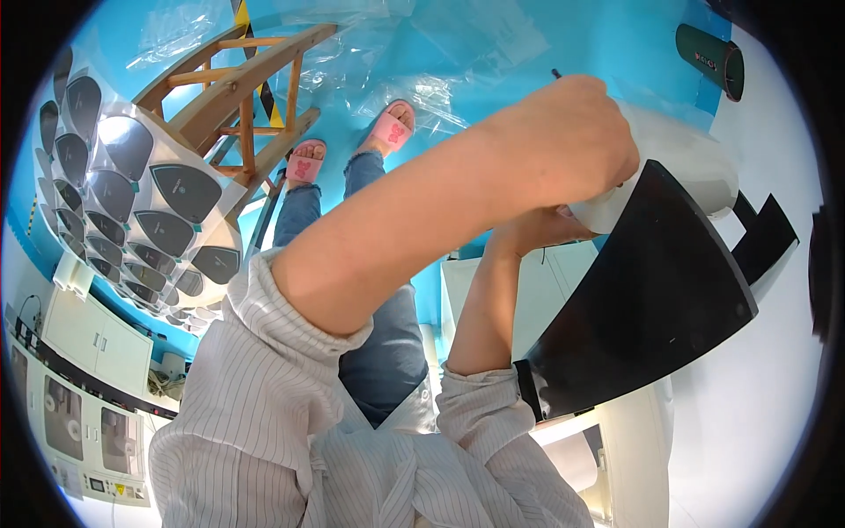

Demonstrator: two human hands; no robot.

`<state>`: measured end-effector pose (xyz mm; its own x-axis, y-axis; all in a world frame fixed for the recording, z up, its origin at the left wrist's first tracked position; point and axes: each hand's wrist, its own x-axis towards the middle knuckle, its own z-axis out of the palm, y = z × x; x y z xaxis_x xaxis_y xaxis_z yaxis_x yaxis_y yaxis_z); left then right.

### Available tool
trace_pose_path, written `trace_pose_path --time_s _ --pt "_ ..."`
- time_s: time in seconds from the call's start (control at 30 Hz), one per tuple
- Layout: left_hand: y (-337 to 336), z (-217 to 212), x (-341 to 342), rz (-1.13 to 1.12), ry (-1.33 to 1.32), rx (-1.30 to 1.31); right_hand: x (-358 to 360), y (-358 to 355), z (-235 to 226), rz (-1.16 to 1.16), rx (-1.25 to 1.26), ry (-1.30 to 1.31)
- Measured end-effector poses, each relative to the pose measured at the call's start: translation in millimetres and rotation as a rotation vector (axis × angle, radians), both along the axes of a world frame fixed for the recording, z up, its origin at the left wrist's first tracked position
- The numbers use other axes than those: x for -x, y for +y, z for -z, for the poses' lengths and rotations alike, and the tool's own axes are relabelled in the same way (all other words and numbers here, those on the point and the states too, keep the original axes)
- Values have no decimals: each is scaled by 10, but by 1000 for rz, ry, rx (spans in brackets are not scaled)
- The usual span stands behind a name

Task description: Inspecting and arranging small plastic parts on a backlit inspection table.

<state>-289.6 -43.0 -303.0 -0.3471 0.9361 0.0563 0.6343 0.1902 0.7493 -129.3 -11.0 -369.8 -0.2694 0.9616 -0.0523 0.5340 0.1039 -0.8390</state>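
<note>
Fingers (621,148) of the left hand (585,132) are curled into a loose fist at the left end of a pale, translucent roll (682,158), which is on the right side of the scene. That hand's palm side is turned away, so I cannot tell whether its grip is clenched on the roll or on something smaller. A small dark tip (556,75) shows just beyond the wrist. The right hand (544,229) is lower and nearer, its fingertips by the roll's near-left edge; its grip is partly hidden, and I cannot tell whether it grasps or only touches.

The left forearm crosses above the right one. Just to the right of the hands, a large black panel (642,290) with a curved edge stands tilted, overlapping part of the roll from the near side; a smaller black piece (767,242) is farther right. A dark green cylinder (711,62) is at far right.

Beyond the hands, crumpled clear film (422,92) lies on the blue floor (370,53), near pink slippers (393,129). To the far left are a wooden frame (233,97) and a white sheet (220,158) carrying rows of dark grey shield-shaped pieces (185,191). White cabinets (88,330) are at near left.
</note>
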Motion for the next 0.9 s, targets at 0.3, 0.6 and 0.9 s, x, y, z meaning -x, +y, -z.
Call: trace_pose_path --time_s 0.3,0.6,0.9 --pt "-41 85 -20 -97 38 -129 53 -12 -60 -13 -118 -117" --pt "-181 71 -317 -192 -415 7 18 -62 51 102 -130 -108" --pt "-192 30 -759 -381 -559 -70 -118 -157 82 -13 -164 -91"
